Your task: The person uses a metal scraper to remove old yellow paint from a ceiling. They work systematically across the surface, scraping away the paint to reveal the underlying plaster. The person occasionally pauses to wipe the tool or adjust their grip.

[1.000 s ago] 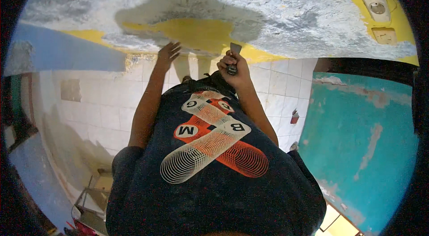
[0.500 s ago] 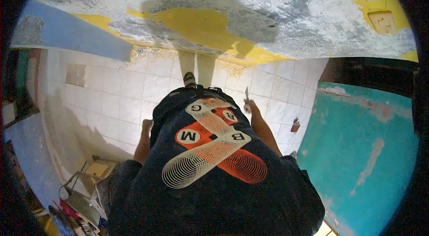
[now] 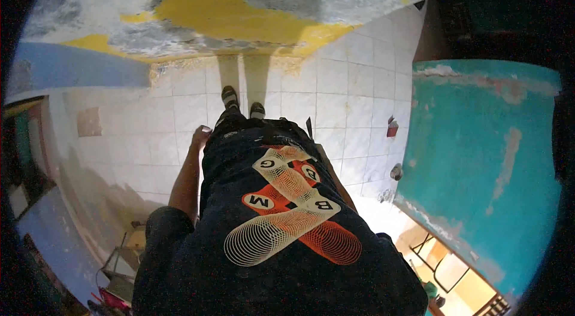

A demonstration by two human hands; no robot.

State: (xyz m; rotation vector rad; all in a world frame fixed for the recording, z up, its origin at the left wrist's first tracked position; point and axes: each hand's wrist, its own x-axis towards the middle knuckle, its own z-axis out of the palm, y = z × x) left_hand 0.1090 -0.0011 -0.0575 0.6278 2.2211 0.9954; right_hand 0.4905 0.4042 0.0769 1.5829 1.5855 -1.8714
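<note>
My left hand (image 3: 202, 135) hangs beside my left hip, nearest to my dark trousers. Its fingers are mostly turned away, so their closing does not show. On the other side, my right forearm (image 3: 330, 167) runs down behind my dark printed shirt (image 3: 281, 220), which hides the right hand. From there a thin, dark-looking blade of a scraper (image 3: 309, 128) sticks up past my right hip. Ahead stands a wall (image 3: 227, 14) with patchy grey-white plaster and leftover yellow paint. Crumbs of paint (image 3: 162, 70) lie along its foot.
White tiles (image 3: 359, 106) cover the floor. A small red box (image 3: 392, 127) lies to the right, near a worn teal wall (image 3: 479, 136). A round thing (image 3: 396, 171) is beside that wall's edge. Boxes and clutter (image 3: 120, 256) stand lower left; a chair (image 3: 449, 274) shows lower right.
My view has shifted right and back from the plaster wall, and the sockets have left the picture. My right hand has gone behind the shirt; both shoes now show.
</note>
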